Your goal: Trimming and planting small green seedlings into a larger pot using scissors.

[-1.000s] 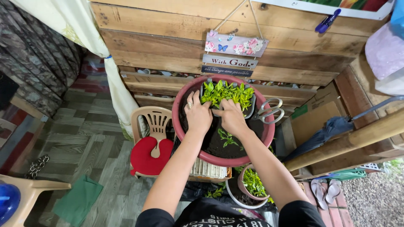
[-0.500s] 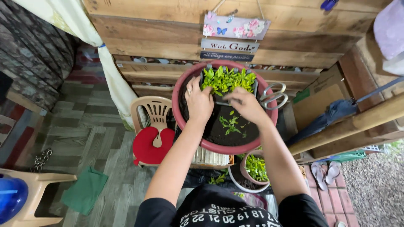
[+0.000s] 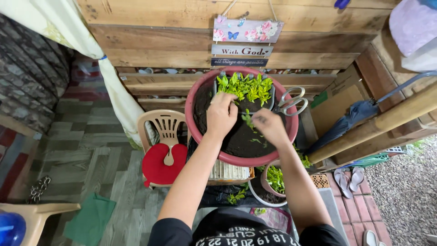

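A large round reddish pot [image 3: 193, 132] full of dark soil sits in front of me. At its far side lies a tray of green seedlings [image 3: 246, 87]. My left hand [image 3: 221, 114] rests on the soil just below the tray, fingers curled down. My right hand [image 3: 269, 125] hovers over the middle of the pot, fingers pinched on a small green seedling [image 3: 247, 118] that sticks up between the two hands. A few small seedlings [image 3: 257, 141] stand in the soil under my right hand.
Scissors [image 3: 291, 102] lie on the pot's right rim. A beige plastic chair [image 3: 164, 123] with a red cushion [image 3: 161, 164] stands left of the pot. A smaller pot of greens [image 3: 273, 180] sits below it. Wooden plank wall [image 3: 159, 27] behind; folded umbrella [image 3: 355, 118] and sandals [image 3: 348, 180] at right.
My right hand has moved right and back from the seedling tray toward the pot's middle, with a seedling in its fingers. My left hand stays near the tray.
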